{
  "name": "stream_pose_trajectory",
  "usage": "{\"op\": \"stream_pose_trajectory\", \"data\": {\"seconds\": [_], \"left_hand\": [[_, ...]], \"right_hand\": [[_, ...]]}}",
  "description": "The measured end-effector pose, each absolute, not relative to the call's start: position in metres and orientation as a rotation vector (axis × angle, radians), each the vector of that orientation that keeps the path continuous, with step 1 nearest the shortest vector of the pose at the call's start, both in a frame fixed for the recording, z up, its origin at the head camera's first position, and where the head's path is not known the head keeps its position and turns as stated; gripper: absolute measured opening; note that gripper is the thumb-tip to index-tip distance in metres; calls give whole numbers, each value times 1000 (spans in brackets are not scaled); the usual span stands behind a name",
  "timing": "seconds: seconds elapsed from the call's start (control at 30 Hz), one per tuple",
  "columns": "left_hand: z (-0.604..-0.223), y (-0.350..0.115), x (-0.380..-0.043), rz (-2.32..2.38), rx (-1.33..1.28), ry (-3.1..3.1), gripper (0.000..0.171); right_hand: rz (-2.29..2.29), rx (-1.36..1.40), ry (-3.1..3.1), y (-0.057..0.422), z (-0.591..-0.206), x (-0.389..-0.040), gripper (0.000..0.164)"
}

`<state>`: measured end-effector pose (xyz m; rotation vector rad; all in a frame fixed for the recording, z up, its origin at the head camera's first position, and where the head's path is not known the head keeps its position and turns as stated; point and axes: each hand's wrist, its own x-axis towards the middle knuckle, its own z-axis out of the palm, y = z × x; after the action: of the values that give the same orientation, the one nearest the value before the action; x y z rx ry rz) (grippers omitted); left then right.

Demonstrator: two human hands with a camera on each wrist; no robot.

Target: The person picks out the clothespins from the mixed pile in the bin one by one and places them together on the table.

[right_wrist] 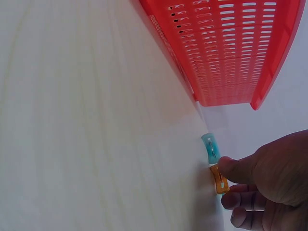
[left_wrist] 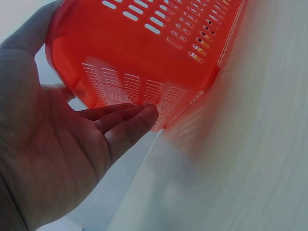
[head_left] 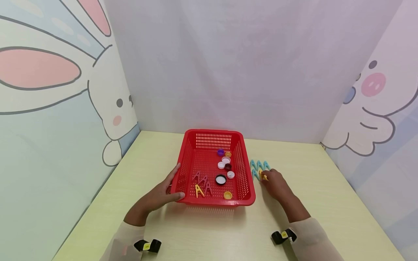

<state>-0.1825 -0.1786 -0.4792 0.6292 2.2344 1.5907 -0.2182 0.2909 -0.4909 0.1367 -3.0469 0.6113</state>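
My left hand (head_left: 160, 195) grips the front left corner of a red plastic basket (head_left: 212, 203), thumb over the rim and fingers against the outer side wall. Right of the basket, my right hand (head_left: 275, 184) pinches a yellow clothespin (right_wrist: 219, 179) between thumb and fingers, low at the table. Beside it a teal clothespin (right_wrist: 210, 148) stands in the right wrist view. The head view has several teal clothespins (head_left: 259, 164) in two rows there. Inside the basket lie a yellow clothespin (head_left: 199, 190), dark pink clothespins (head_left: 208, 188) and several bottle caps.
Among the caps are a black-rimmed one (head_left: 220, 179), a yellow one (head_left: 228, 195), a purple one (head_left: 220, 152) and white ones (head_left: 230, 175). The pale wooden table (head_left: 209, 232) meets a plain curtain (head_left: 222, 72) behind; cartoon-printed panels (head_left: 49, 156) stand at both sides.
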Motion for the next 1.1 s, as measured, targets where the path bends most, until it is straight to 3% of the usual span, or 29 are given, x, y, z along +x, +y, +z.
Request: {"op": "stream_pose_trajectory", "data": {"seconds": [0.73, 1.1], "left_hand": [[-479, -179, -184, 1599, 629, 2220, 119], [-479, -179, -184, 1588, 637, 2240, 121]], "right_hand": [[633, 85, -3104, 287, -485, -216, 35], [617, 46, -3080, 289, -482, -211, 57]]}}
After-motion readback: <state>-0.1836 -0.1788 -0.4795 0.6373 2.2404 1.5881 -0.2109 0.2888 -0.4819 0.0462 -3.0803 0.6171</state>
